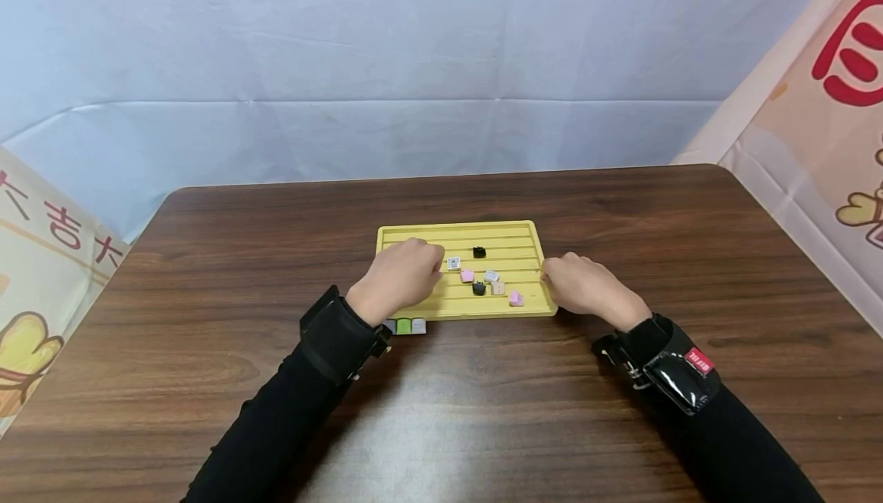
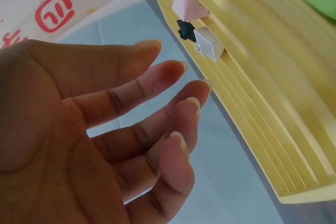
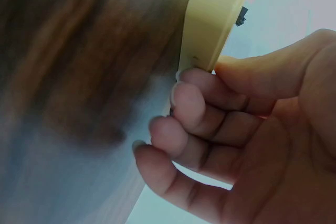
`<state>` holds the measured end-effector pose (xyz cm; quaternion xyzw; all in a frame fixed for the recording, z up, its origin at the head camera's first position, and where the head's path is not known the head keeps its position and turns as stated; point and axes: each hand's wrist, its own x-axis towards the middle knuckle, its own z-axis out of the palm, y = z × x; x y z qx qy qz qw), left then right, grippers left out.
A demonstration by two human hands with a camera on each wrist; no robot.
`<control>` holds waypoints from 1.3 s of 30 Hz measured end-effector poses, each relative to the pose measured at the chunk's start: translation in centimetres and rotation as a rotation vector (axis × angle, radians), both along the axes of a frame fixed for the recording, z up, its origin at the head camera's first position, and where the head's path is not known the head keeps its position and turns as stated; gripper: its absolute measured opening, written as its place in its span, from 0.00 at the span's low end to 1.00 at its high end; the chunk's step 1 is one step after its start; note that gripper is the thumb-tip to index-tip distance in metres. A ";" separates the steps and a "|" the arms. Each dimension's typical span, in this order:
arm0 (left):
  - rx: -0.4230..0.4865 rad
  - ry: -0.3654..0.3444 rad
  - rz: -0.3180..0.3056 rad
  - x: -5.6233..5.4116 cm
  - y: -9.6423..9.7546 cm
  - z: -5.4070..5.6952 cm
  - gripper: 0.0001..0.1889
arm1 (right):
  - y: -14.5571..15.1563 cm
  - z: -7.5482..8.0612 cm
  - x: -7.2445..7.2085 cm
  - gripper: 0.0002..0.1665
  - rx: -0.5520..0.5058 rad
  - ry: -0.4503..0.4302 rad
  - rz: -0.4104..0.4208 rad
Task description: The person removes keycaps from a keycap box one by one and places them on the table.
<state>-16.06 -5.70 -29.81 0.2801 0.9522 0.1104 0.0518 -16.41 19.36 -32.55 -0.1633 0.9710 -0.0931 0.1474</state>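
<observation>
Black bands [image 1: 338,338] are worn on both wrists. A green block [image 1: 403,327] is seen just past the near edge of the yellow tray [image 1: 513,258]. Nothing is held by the left hand [image 1: 398,274]; its fingers are softly bent over the tray's left side. The tray's right edge is pinched by the right hand [image 1: 586,287]. Small pink, black and white blocks [image 1: 467,276] are scattered on the tray, which is set on the brown table [image 1: 497,411]. Behind, a pale blue cloth [image 1: 414,43] is hung.

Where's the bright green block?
In the head view, the bright green block sits between two grey blocks, just outside the near edge of the yellow tray, toward its left end.
</observation>
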 end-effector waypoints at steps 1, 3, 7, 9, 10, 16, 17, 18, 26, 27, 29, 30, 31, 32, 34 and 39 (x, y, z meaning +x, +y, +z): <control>-0.007 -0.001 0.006 -0.1 0.2 0.1 0.12 | 0.0 0.0 0.0 0.09 0.000 0.000 -0.001; -0.016 -0.001 0.015 -0.4 0.5 0.2 0.12 | 0.0 0.0 0.0 0.09 -0.001 -0.001 -0.003; -0.025 0.008 0.021 -1.1 1.1 0.0 0.14 | 0.0 -0.1 0.0 0.09 -0.006 0.004 0.001; -0.022 -0.001 0.027 -1.3 1.4 0.0 0.16 | 0.0 -0.1 0.0 0.09 -0.009 0.005 0.002; -0.022 -0.004 0.029 -1.5 1.5 -0.1 0.16 | 0.0 -0.1 0.1 0.09 -0.010 0.006 0.003; -0.038 -0.039 0.049 -2.2 2.1 -0.6 0.17 | 0.0 0.0 0.2 0.09 -0.018 0.006 0.008; -0.045 -0.046 0.053 -2.3 2.2 -0.6 0.17 | 0.0 0.0 0.2 0.09 -0.018 0.006 0.010; -0.055 -0.050 0.055 -2.4 2.3 -0.7 0.17 | 0.0 0.0 0.2 0.09 -0.020 0.005 0.012; -0.113 -0.067 0.077 -3.4 3.3 -1.0 0.15 | 0.0 0.0 0.2 0.09 -0.018 0.003 0.013; -0.120 -0.070 0.079 -3.5 3.4 -1.0 0.15 | 0.0 0.0 0.2 0.09 -0.018 0.003 0.015; -0.133 -0.077 0.083 -3.6 3.5 -1.1 0.15 | 0.0 0.0 0.1 0.09 -0.017 0.001 0.013; -0.138 -0.080 0.085 -3.7 3.5 -1.1 0.15 | 0.0 0.0 0.1 0.09 -0.016 0.001 0.013; -0.142 -0.083 0.086 -3.7 3.6 -1.2 0.15 | 0.0 0.0 0.1 0.09 -0.015 0.002 0.013; -0.146 -0.083 0.087 -3.8 3.6 -1.3 0.15 | 0.0 -0.1 0.0 0.09 -0.015 0.002 0.011; -0.154 -0.084 0.088 -3.8 3.7 -1.3 0.16 | 0.0 -0.1 0.0 0.09 -0.013 0.002 0.008; -0.165 -0.073 0.082 -3.9 3.7 -1.4 0.16 | 0.1 0.0 0.0 0.09 -0.020 0.002 0.013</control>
